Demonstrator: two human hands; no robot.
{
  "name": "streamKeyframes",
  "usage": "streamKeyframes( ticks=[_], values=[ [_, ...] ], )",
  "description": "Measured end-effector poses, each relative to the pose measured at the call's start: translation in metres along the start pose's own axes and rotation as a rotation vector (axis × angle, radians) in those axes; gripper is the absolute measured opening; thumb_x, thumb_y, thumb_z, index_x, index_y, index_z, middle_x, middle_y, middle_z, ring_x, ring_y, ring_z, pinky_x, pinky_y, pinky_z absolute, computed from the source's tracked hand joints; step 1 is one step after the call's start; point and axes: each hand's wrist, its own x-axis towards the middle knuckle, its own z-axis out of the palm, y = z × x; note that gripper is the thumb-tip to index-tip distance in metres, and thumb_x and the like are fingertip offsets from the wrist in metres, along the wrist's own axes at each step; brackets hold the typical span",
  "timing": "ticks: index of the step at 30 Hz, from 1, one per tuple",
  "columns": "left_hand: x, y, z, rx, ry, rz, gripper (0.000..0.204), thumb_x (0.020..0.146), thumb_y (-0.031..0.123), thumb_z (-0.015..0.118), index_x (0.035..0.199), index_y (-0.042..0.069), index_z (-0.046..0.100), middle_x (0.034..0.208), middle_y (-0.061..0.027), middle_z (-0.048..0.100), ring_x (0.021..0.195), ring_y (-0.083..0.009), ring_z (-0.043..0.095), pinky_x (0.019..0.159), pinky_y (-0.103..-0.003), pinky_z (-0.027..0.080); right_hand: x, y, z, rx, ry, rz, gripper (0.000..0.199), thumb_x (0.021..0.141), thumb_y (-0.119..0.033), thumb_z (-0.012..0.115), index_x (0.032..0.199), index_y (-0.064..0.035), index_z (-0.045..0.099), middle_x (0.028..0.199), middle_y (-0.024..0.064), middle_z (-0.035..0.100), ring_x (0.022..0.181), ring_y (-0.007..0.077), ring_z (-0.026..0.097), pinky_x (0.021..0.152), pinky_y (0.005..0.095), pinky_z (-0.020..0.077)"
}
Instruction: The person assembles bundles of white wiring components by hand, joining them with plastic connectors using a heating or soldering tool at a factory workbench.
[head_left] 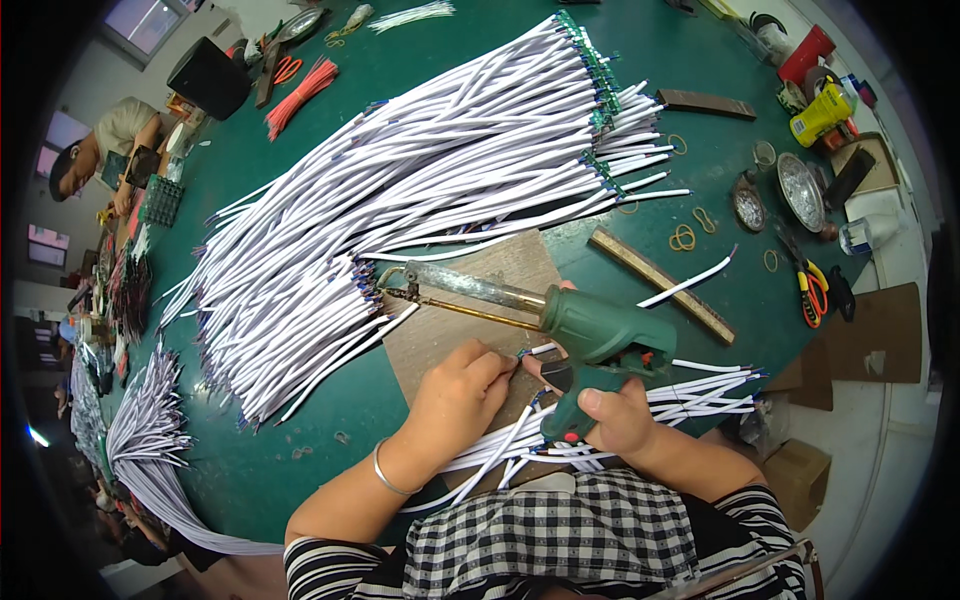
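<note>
My right hand [622, 415] is wrapped round the handle of a green soldering gun [600, 325]. Its long metal barrel points left, and the tip is beside the ends of a large pile of white cables [420, 190]. Below the barrel, my left hand [465, 390] is closed in a pinch at the bared wire end of a short visible stretch of white cable [542, 349]. The fingers partly hide that end. Both hands are over a brown board [500, 260]. More loose white cables [700, 385] lie under my wrists and in front of me.
Small green circuit boards [600, 85] sit at the pile's far right end. Two wooden bars [665, 285], rubber bands [681, 238], a metal dish [801, 192] and orange-handled scissors [812, 295] lie to the right. Another person [120, 150] sits at the far left.
</note>
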Motion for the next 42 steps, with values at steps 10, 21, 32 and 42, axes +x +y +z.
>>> streamKeyframes(
  ticks=[10, 21, 32, 42],
  values=[
    [-0.002, 0.003, -0.001, 0.024, 0.012, -0.009, 0.014, 0.075, 0.006, 0.065, 0.088, 0.008, 0.065, 0.078, -0.0093, 0.057, 0.067, -0.0282, 0.060, 0.057, -0.038, 0.050, 0.016, 0.000, 0.005, -0.175, -0.092, -0.248, 0.076, 0.083, -0.015, 0.056, 0.143, 0.0013, 0.012, 0.152, 0.0144, 0.006, 0.136, 0.0223, 0.022, 0.110, 0.0362, 0.0191],
    [-0.005, 0.004, -0.001, 0.328, -0.061, 0.156, 0.021, 0.070, 0.007, 0.067, 0.091, 0.006, 0.064, 0.077, -0.0082, 0.053, 0.060, -0.0255, 0.057, 0.053, -0.035, 0.049, 0.007, -0.003, 0.009, -0.080, -0.035, -0.081, 0.078, 0.078, -0.014, 0.055, 0.144, -0.0042, 0.014, 0.149, 0.0103, 0.018, 0.139, 0.0240, 0.017, 0.111, 0.0437, 0.0204],
    [-0.011, 0.004, 0.003, 0.350, -0.057, 0.156, 0.022, 0.073, 0.007, 0.065, 0.095, 0.006, 0.064, 0.077, -0.0070, 0.053, 0.058, -0.0235, 0.057, 0.049, -0.033, 0.049, 0.014, -0.017, 0.011, 0.169, 0.102, -0.087, 0.067, 0.083, -0.015, 0.050, 0.142, -0.0117, 0.019, 0.147, 0.0072, 0.021, 0.139, 0.0291, 0.015, 0.104, 0.0624, 0.0270],
    [-0.015, 0.004, 0.008, 0.371, -0.018, 0.140, 0.021, 0.074, 0.008, 0.064, 0.094, 0.005, 0.063, 0.077, -0.0069, 0.055, 0.057, -0.0231, 0.058, 0.048, -0.033, 0.050, 0.021, -0.011, 0.018, 0.169, 0.159, -0.174, 0.068, 0.084, -0.020, 0.050, 0.143, -0.0157, 0.017, 0.149, 0.0076, 0.016, 0.139, 0.0306, 0.014, 0.101, 0.0672, 0.0257]
  ],
)
